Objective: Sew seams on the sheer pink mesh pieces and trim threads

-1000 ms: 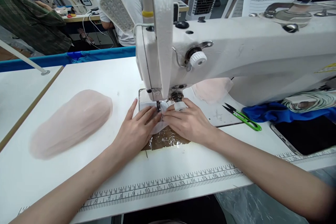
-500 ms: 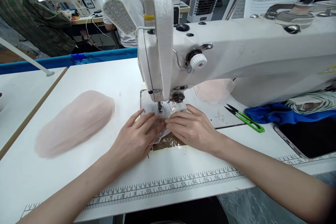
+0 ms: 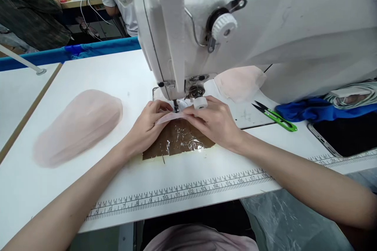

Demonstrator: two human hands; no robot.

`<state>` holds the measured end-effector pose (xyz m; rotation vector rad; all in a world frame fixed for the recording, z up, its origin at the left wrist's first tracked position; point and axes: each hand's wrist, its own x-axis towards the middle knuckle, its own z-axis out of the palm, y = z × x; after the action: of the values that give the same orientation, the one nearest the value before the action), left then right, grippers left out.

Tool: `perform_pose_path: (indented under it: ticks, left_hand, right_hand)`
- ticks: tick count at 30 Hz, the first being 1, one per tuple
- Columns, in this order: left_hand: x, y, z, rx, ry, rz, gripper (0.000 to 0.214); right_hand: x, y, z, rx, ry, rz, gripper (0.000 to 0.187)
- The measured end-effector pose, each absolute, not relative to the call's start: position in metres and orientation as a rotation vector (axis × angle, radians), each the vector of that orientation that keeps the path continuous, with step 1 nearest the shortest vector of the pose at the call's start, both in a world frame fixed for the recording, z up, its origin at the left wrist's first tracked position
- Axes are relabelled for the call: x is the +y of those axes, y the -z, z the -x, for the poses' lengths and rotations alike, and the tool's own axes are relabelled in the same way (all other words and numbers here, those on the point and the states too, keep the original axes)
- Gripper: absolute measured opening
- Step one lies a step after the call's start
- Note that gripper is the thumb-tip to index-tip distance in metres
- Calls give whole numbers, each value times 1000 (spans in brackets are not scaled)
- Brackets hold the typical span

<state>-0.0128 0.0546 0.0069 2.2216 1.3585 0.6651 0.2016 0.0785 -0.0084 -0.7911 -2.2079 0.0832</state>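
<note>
A small piece of sheer pale fabric is stretched between my two hands, just in front of the presser foot of the sewing machine. My left hand pinches the fabric's left end, fingers curled. On the other side, my right hand grips its right end between thumb and fingers, close beside the white knob under the machine head. The fabric's edge is lifted towards me. Beneath it, a brown patch covered in clear film shows on the table. The fingertips nearest the needle are partly hidden.
Pale pink sheer fabric pieces lie at left and behind the needle area. Green thread snips, a blue cloth and a phone are at right. A printed ruler runs along the front edge. Other people sit beyond.
The view has tilted down and closer. My hands have turned inward and raised the fabric edge between them; more of the brown patch shows. The left fingers, earlier lying flat, are now curled.
</note>
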Motion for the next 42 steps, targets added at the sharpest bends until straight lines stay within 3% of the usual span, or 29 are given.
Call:
perform_pose_path:
  ticks: [17,42]
  left_hand:
    - [23,-2,4,1283,-569,-3197,29]
    - [33,3,8,1309,-536,-3098,37]
  right_hand:
    - [69,3,-211,-2454,144,570,21]
    - [77,6,-207,-2467,210,611,23]
